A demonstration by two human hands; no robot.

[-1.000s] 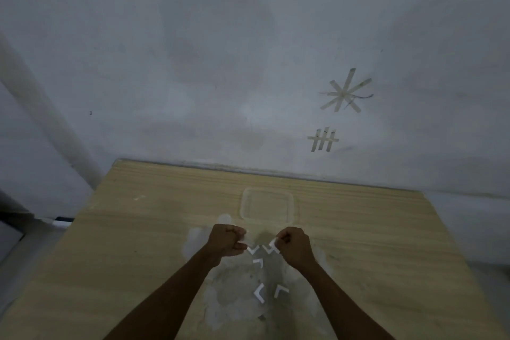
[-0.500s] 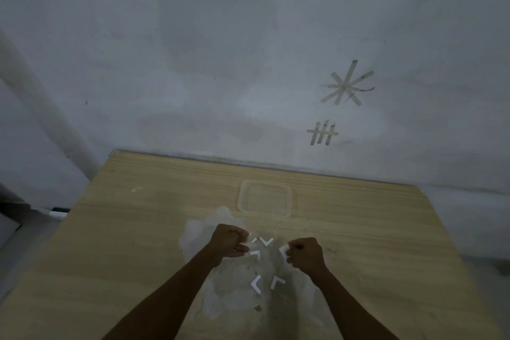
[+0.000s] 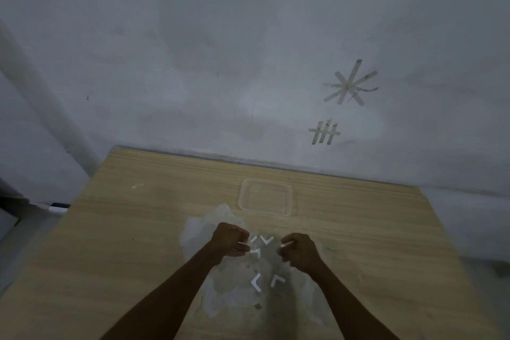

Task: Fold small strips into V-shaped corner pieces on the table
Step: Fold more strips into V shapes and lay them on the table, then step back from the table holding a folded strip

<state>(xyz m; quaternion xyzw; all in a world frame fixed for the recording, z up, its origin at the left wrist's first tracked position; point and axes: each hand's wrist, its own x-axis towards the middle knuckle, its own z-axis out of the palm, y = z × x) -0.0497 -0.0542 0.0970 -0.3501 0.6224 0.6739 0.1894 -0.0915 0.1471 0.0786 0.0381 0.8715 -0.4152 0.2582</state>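
Several small white V-shaped pieces lie on a pale worn patch of the wooden table (image 3: 138, 229): one folded piece (image 3: 266, 240) between my hands, another (image 3: 256, 253) just below it, and two nearer me, a larger one (image 3: 255, 282) and one (image 3: 276, 280) to its right. My left hand (image 3: 231, 241) is curled into a fist beside them; I cannot tell if it holds anything. My right hand (image 3: 300, 252) pinches a small white strip (image 3: 287, 243) at its fingertips.
A clear, shallow plastic container (image 3: 266, 197) sits on the table beyond my hands, near the wall. Tape marks are stuck on the grey wall (image 3: 248, 63) behind. The table's left and right edges drop off to the floor.
My right hand has drawn away to the right with a strip pinched in its fingers, leaving the folded pieces lying between my hands. The left hand has barely moved.
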